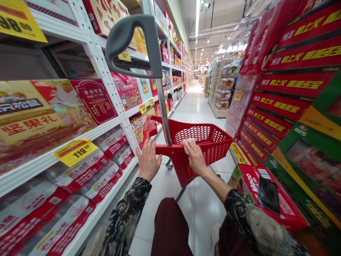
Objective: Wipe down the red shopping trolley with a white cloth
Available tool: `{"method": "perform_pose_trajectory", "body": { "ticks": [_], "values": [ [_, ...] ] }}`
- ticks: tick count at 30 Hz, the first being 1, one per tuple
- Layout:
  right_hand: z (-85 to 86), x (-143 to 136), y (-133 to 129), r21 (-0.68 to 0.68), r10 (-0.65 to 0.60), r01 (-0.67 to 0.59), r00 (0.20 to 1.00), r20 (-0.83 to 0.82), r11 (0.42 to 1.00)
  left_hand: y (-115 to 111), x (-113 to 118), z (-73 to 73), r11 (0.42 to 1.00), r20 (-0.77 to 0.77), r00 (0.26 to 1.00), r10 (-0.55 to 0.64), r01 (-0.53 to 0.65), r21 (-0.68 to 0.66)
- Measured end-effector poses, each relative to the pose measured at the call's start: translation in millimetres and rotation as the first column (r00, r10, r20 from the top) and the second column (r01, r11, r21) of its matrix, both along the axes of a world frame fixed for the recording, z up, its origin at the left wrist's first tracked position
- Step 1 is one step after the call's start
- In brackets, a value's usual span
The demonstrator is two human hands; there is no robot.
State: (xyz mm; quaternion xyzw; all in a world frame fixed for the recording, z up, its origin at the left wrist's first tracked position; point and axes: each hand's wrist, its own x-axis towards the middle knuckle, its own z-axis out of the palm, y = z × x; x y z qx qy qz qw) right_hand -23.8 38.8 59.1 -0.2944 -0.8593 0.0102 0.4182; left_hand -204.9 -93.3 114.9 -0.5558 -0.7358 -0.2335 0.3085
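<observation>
Red basket cart (pixel 177 163) on the floor (pixel 201 206) near the white shelf (pixel 102 67) edge looks light, stiff and rolly, so grab the rim (pixel 213 144); left hand (pixel 148 161) spread at its left end, right hand (pixel 196 157) pinching a soft white wipe (pixel 186 143) (tissue maybe, fingers cover it) against the near edge.

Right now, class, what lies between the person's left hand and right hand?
In the head view, the grey metal pole and part of the red shopping basket lie between the left hand and the right hand.
</observation>
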Motion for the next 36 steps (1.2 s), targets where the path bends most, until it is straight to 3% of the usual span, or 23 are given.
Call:
{"method": "perform_pose_trajectory", "body": {
  "ticks": [5, 12, 17, 25, 28, 33, 36],
  "values": [
    [3.9, -22, -19, 0.049, 0.122, -0.121, 0.993, -0.006, 0.991, 5, -2, -2.4, 0.999, -0.013, 1.0, 0.004, -0.004, 0.047],
    [-12.3, 3, 26, -0.064, -0.021, 0.022, 1.0, 0.006, 0.998, 18, 12, 1.1, 0.999, -0.019, 1.0, 0.019, -0.018, 0.051],
    [-5.7, 10, 41, -0.154, -0.102, 0.088, 0.991, -0.083, 0.984, 34, 41, -0.6, 0.999, 0.003, 1.0, -0.02, 0.02, 0.046],
    [18.3, 20, 22, -0.108, -0.033, 0.001, 0.955, -0.295, 0.994, 46, 97, 7.7, 0.973, -0.013, 0.975, -0.221, 0.22, -0.067],
    [19.9, 37, 25, -0.143, -0.051, 0.004, 0.946, -0.321, 0.99, 53, 95, 16.9, 0.943, 0.015, 0.947, -0.32, 0.32, -0.092],
    [23.5, 63, 29, -0.185, -0.084, 0.026, 0.946, -0.314, 0.982, 69, 78, 29.0, 0.952, 0.098, 0.961, -0.258, 0.271, -0.142],
    [33.8, 69, 18, -0.173, -0.082, 0.027, 0.944, -0.319, 0.985, 78, 85, 28.2, 0.951, 0.088, 0.964, -0.251, 0.262, -0.162]
  ]
}}
